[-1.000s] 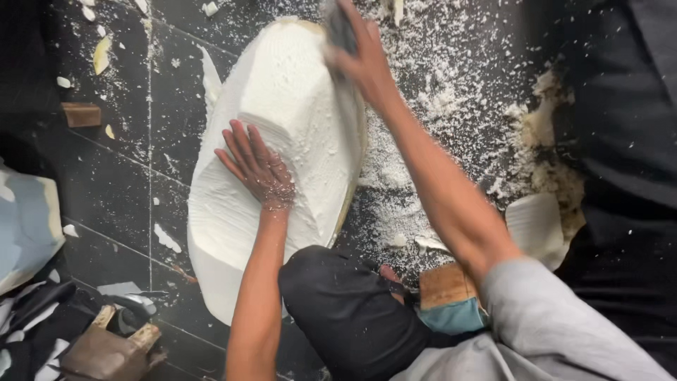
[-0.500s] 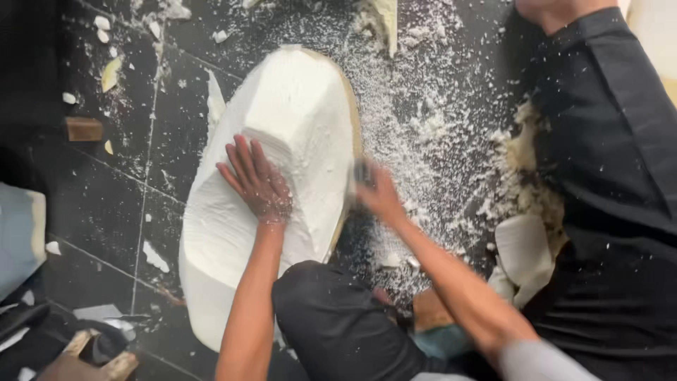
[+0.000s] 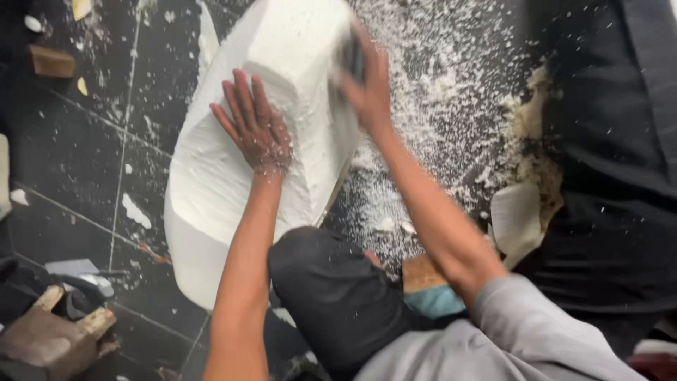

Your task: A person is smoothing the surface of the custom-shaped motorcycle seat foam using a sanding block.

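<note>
A big white foam block with carved, rounded faces lies on a dark tiled floor. My left hand presses flat on its top, fingers spread and dusted with white crumbs. My right hand grips a small dark sanding tool against the block's upper right edge. The tool is mostly hidden by my fingers and blurred. My bent knee in dark trousers sits just below the block.
White foam crumbs cover the floor to the right. A curved white foam offcut lies by black fabric at right. Wooden pieces and a brown object rest at left.
My right hand with the tool slid down the block's right edge to its lower side, then back up to the upper edge. My left hand stayed pressed on the foam.
</note>
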